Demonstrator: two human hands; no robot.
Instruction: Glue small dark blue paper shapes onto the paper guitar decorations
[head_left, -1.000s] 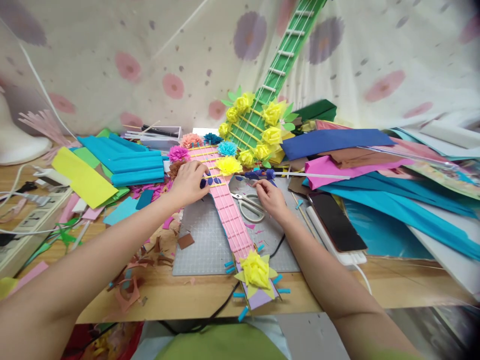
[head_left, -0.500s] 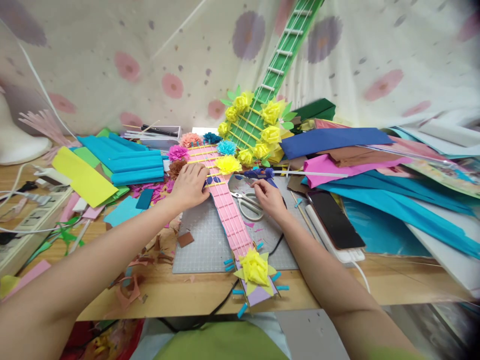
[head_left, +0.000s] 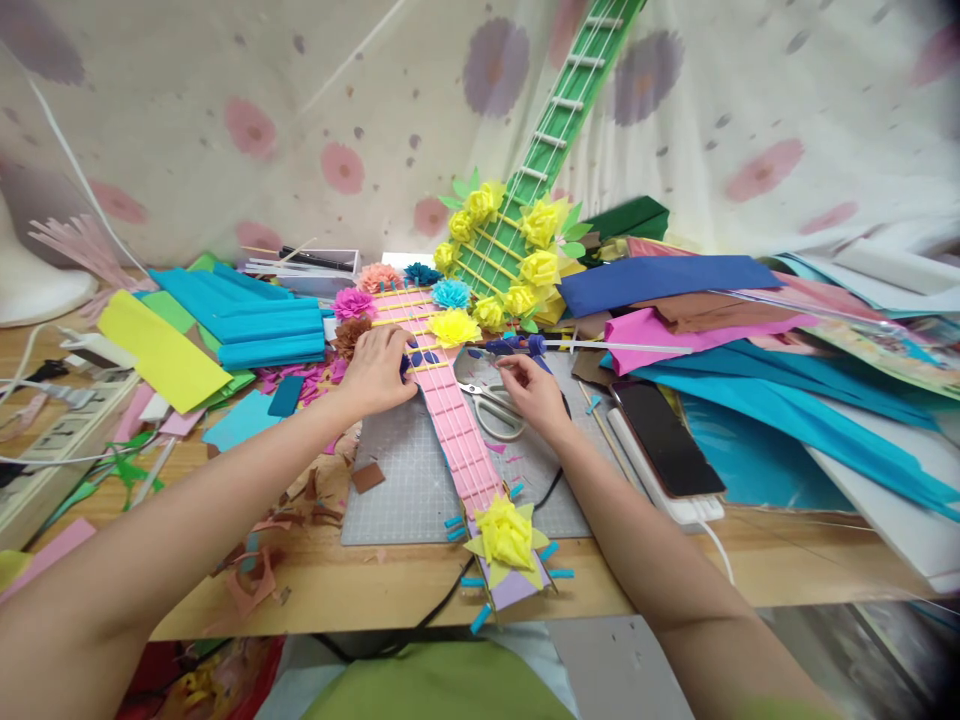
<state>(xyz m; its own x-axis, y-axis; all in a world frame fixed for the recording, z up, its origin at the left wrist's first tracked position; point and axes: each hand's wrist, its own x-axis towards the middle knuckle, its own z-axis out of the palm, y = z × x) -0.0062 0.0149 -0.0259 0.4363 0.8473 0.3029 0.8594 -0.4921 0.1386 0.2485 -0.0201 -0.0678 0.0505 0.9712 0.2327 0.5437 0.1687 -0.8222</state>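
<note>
Head view, two hands (left, right), one pink guitar

Two bare arms are seen, one from each side, with nothing worn on them up to the edge of the view. No sleeves, rings or watches are seen on the left hand or the right hand. The nails look short and plain. A light green top is worn, seen at the bottom, with a bit of light cloth at its edge.
</note>
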